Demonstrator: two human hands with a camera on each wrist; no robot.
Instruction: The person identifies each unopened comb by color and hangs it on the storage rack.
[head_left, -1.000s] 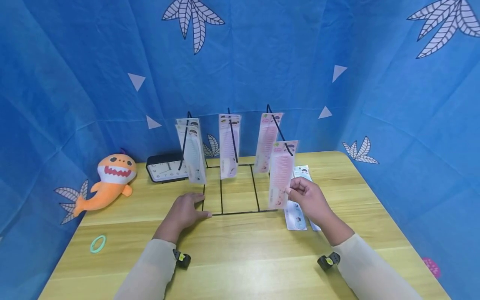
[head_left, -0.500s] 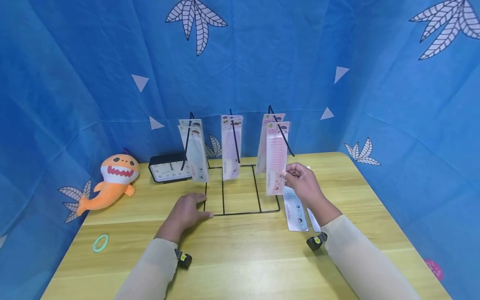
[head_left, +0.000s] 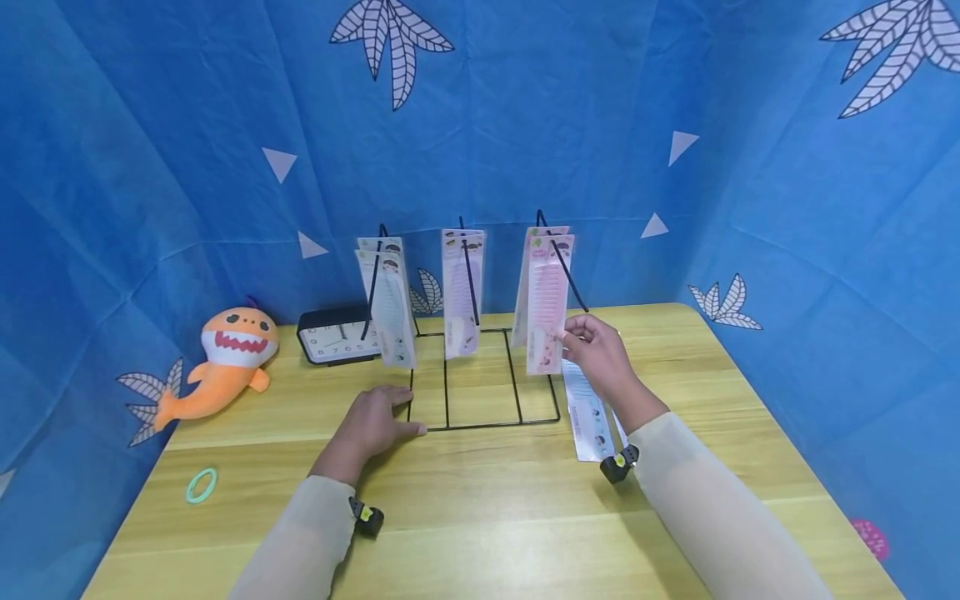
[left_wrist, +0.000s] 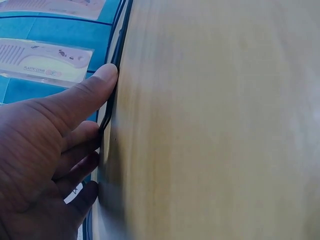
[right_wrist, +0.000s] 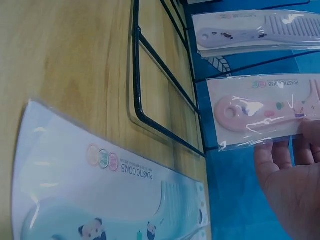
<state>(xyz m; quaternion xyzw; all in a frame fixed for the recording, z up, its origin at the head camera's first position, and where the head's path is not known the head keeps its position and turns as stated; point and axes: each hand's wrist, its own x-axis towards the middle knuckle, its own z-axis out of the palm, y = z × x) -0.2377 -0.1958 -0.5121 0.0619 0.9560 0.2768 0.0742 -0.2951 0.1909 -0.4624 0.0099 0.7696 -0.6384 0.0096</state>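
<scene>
Sleeves of pale fabric are reaching forward over the wooden table point(head_left: 480, 508), each wrist carrying a small black camera clip. Nearest on the left, the left hand point(head_left: 369, 427) is lying flat with straight fingers, holding nothing, its thumb pressing against the front left corner of the black wire rack point(head_left: 483, 379); the left wrist view is showing that thumb point(left_wrist: 95, 85) touching the wire base. On the right, the right hand point(head_left: 600, 354) is pinching the lower edge of a pink comb pack point(head_left: 547, 304) between thumb and fingers, holding it upright on the rack's rightmost hook, just in front of another pink pack hanging there. The right wrist view is showing the same pink comb pack point(right_wrist: 265, 110) above the fingertips point(right_wrist: 272, 152). Under that forearm, blue comb packs point(head_left: 588, 412) are lying flat on the table beside the rack's right edge. Farther back, a pale lilac comb pack point(head_left: 461, 292) is hanging on the middle hook and pale blue-green comb packs point(head_left: 388, 304) on the left one. Behind them a black clock point(head_left: 333, 335) is standing against the blue cloth backdrop point(head_left: 480, 125). Off to the left, an orange shark plush point(head_left: 221, 358) is sitting, with a green ring point(head_left: 199, 486) lying nearer the table's front edge.
</scene>
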